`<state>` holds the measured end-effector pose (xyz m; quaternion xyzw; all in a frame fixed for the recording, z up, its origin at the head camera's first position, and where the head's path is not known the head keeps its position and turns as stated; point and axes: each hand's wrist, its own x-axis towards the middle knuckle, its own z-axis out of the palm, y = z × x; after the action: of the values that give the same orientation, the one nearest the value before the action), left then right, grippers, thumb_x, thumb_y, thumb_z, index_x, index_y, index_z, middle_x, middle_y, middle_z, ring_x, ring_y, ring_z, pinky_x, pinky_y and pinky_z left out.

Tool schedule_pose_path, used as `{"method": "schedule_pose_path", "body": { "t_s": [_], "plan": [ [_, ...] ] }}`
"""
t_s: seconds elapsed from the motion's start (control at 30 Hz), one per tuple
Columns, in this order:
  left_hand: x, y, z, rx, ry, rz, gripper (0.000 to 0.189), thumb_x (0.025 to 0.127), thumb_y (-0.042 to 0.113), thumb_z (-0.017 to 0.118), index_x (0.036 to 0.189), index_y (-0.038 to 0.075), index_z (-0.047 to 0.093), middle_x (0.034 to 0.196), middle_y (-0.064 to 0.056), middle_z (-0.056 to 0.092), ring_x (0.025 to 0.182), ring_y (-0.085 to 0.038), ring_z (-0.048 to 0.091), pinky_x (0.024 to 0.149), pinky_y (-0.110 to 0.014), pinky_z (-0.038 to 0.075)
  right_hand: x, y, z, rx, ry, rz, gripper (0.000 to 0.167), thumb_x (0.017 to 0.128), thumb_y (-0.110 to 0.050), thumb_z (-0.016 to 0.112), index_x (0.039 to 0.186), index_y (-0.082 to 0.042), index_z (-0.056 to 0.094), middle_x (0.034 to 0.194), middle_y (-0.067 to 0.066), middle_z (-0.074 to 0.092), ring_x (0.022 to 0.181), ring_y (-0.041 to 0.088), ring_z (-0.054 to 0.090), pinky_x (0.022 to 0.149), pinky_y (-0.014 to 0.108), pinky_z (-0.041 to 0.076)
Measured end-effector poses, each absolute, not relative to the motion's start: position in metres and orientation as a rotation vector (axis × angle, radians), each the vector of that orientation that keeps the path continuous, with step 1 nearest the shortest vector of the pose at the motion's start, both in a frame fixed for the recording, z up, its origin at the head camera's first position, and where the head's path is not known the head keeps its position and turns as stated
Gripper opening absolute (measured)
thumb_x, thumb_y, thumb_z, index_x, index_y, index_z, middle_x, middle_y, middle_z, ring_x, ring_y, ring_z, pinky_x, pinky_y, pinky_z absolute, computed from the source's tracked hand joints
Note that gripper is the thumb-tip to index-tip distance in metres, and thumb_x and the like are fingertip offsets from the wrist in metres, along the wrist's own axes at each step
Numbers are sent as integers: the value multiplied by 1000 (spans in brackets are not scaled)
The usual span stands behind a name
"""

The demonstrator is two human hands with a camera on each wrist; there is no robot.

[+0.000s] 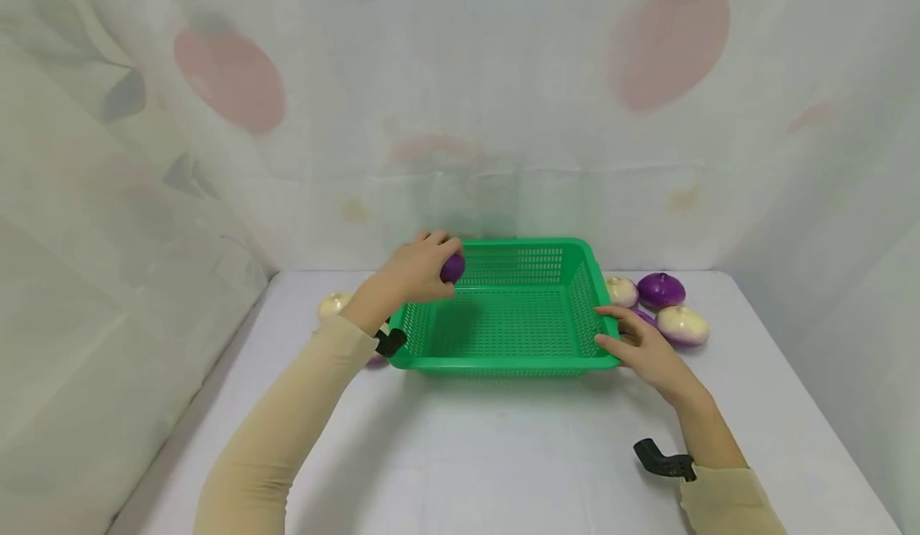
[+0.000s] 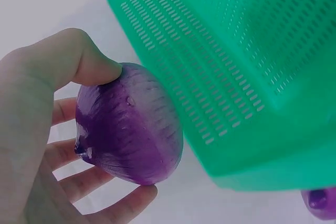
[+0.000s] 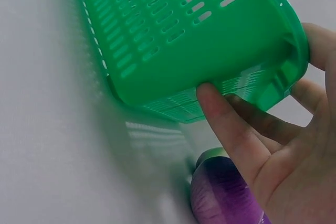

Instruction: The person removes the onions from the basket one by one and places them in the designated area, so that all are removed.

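Observation:
My left hand (image 1: pixel 424 267) holds a purple-and-white turnip (image 2: pixel 131 124) between thumb and fingers. In the head view this turnip overlaps the back left corner of a green plastic basket (image 1: pixel 503 363); the left wrist view puts it right alongside the basket's slotted wall (image 2: pixel 189 72). At the basket's opposite end my right hand (image 1: pixel 650 351) grips the right rim. Its fingers (image 3: pixel 226 119) reach along the outer wall in the right wrist view. The inside of the basket shows only its slotted floor and walls.
Right of the basket lie several turnips, including a purple one (image 1: pixel 661 290) and a pale one (image 1: pixel 683 326). More sit at the left, such as a pale one (image 1: pixel 334 304), partly behind my left arm. A white table (image 1: pixel 496 455) meets a printed curtain (image 1: pixel 446 80) at the back.

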<state>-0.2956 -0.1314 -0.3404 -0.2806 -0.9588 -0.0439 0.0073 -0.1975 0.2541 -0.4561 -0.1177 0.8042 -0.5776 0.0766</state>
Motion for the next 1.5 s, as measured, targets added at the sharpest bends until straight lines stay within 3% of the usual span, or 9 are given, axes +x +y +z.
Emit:
{"method": "schedule_pose_path", "body": {
  "t_s": [0.13,0.57,0.73,0.97,1.17,1.5],
  "plan": [
    [-293,-145,-337,-847,-2998,-171,50,84,30,74,130,20,56,138,-9,50,119,-35,47,78,-50,53,-198,254,-456,-360,2400,-1733,55,102,-28,65,150,-11,43,143,24,49,117,18,60,87,30,54],
    [-282,-194,-341,-762,-2964,-226,55,82,26,71,134,14,55,137,-14,50,119,-39,48,79,-54,53,-197,255,-459,-378,2358,-1786,56,101,-24,66,149,-7,43,149,25,43,116,13,60,88,27,54],
    [-278,-213,-342,-705,-2970,-256,57,80,25,70,134,13,55,138,-15,50,121,-41,47,83,-57,52,-197,253,-459,-377,2345,-1807,56,101,-23,66,149,-5,42,145,26,45,114,16,62,87,27,55],
    [-271,-236,-349,-637,-2979,-247,56,80,25,71,133,12,55,136,-16,50,118,-42,48,88,-57,49,-197,250,-458,-363,2357,-1816,57,101,-23,67,149,-6,42,140,26,47,115,30,61,85,27,55],
    [-260,-250,-358,-570,-3006,-256,55,81,25,70,131,11,56,133,-17,51,115,-42,48,83,-57,50,-196,249,-459,-350,2387,-1787,57,101,-25,67,149,-7,44,143,25,46,112,22,62,85,27,54],
    [-251,-279,-381,-471,-3031,-314,51,81,26,72,128,12,56,134,-19,50,114,-43,48,76,-58,51,-196,251,-459,-334,2350,-1814,58,101,-25,67,150,-7,42,143,25,44,114,34,60,84,29,55]
  ]
}}
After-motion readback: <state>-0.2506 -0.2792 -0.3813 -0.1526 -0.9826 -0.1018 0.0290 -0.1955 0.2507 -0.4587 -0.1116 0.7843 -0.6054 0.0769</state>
